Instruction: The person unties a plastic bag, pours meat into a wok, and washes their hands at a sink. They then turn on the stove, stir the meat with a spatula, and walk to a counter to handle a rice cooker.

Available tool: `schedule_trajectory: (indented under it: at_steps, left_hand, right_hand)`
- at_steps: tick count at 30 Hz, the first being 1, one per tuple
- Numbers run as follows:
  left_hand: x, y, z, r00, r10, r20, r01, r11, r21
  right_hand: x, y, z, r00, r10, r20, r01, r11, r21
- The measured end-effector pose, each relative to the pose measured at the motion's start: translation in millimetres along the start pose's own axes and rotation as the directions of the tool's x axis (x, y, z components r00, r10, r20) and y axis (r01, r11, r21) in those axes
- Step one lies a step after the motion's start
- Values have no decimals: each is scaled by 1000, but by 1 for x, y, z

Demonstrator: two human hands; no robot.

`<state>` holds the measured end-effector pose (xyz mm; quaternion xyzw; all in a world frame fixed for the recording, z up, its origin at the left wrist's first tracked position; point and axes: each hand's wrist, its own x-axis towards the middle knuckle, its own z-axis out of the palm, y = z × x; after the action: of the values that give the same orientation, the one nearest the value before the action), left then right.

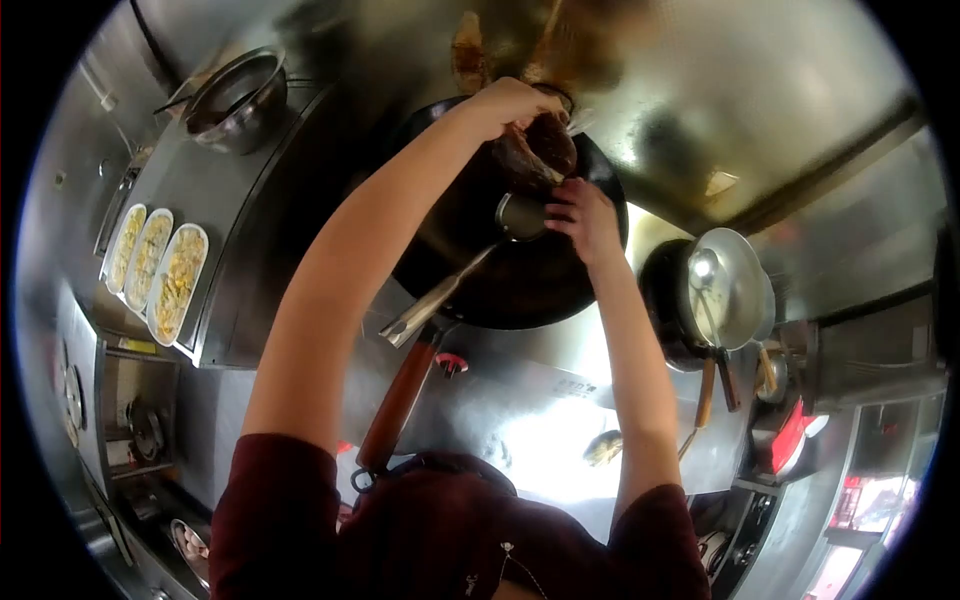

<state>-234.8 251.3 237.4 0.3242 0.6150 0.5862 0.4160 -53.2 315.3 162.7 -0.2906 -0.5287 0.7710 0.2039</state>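
My left hand [515, 105] is closed on the top of a glossy dark-brown, bag-like thing [540, 150], held over the far part of a large black wok [500, 295]. I cannot tell what the brown thing is. Just below it is my right hand [590, 218], its fingers apart and its fingertips close to the lower edge of the brown thing. A metal ladle [522, 217] rests in the wok beside those fingers. Its handle slants toward me over the near rim, above the wok's brown wooden handle [400, 400].
Three long white dishes of yellowish food [180, 280] stand on the left counter, with a metal bowl [235, 100] behind them. To the right is a pale pan [722, 285] with a ladle in it. A stained metal wall [650, 70] rises behind the wok.
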Motion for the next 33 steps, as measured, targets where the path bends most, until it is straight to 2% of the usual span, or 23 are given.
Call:
schedule_trajectory:
  at_steps: [1, 2, 5, 8, 11, 12, 15, 16, 20, 22, 26, 29, 30, 33]
  left_hand:
    - [-3, 5, 0, 999, 14, 30, -12, 998, -59]
    - [-5, 9, 1, 998, 30, 58, -23, 993, -119]
    - [-12, 16, 1, 990, 55, 132, -22, 971, -239]
    - [-35, 24, 2, 989, 52, 139, -21, 976, -219]
    - [-40, 12, -11, 980, 61, 190, -50, 997, -65]
    - [-45, 11, -16, 969, 53, 241, -59, 998, 17]
    - [-46, -7, -23, 964, 81, 253, -114, 987, 116]
    - [-47, -11, -27, 965, 54, 256, -95, 984, 152]
    - [-48, -29, -38, 943, 77, 324, -151, 966, 209]
    - [-53, -33, -39, 940, 38, 339, -126, 962, 244]
    - [-63, -32, -40, 920, 79, 383, -224, 910, 350]
    - [-64, -35, -41, 924, 113, 366, -268, 874, 406]
    - [-63, -37, -41, 924, 125, 361, -279, 866, 415]
    - [-64, -39, -40, 932, 160, 325, -302, 839, 452]
  right_hand:
    - [9, 2, 0, 984, 171, 41, -175, 980, 95]
    - [18, 7, 3, 962, 205, 181, -230, 965, 128]
    - [35, 14, 13, 786, 32, 618, -267, 918, 293]
    - [30, 6, 22, 849, -73, 523, -208, 864, 458]
    - [29, -5, 26, 943, -63, 325, -155, 784, 601]
    - [31, -5, 22, 966, -93, 241, -49, 851, 523]
    - [44, -11, 11, 966, -97, 240, -32, 876, 482]
    - [44, -16, 8, 984, -49, 168, -35, 887, 461]
    - [35, -25, 11, 998, -50, 34, 39, 961, 273]
    - [38, -24, 14, 990, -135, 39, 123, 965, 231]
    - [40, -33, 25, 966, -242, 88, 229, 964, 136]
    - [36, -46, 36, 956, -259, 137, 259, 966, 20]
    - [35, -47, 39, 966, -240, 100, 243, 970, -10]
    - [37, -52, 41, 967, -207, 151, 213, 977, -28]
